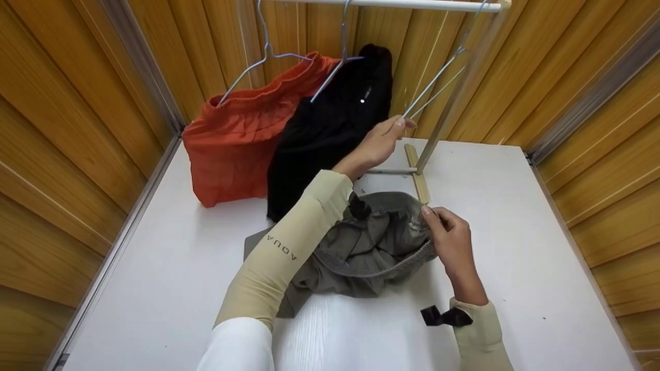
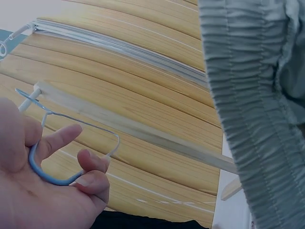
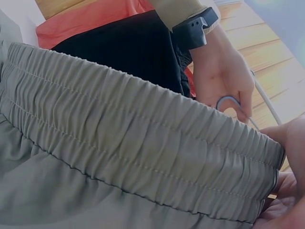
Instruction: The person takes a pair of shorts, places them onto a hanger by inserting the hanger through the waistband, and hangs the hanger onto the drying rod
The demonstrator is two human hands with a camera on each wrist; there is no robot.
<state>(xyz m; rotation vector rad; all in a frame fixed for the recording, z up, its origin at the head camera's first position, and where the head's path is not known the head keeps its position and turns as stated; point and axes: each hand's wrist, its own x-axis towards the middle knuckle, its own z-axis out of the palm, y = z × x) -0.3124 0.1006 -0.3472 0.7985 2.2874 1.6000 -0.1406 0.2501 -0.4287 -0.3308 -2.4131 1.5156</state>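
My left hand [image 1: 377, 143] grips the lower end of a blue wire hanger [image 1: 432, 82], which hangs by its hook from the rack's bar. In the left wrist view the fingers of my left hand [image 2: 57, 176] curl about the hanger's bent wire [image 2: 52, 180]. Grey-green trousers [image 1: 361, 283] lie on the table, their elastic waistband [image 3: 143, 129] spread into an open loop. My right hand [image 1: 454, 242] pinches the right side of that waistband between thumb and fingers. My left forearm crosses above the trousers and hides part of them.
Orange shorts [image 1: 232, 149] and a black garment [image 1: 330, 129] hang on wire hangers at the left of the rack's bar [image 1: 412, 4]. The rack's wooden foot [image 1: 418, 180] stands on the white table [image 1: 515, 206]. Wood-patterned walls [image 1: 62, 129] enclose the table.
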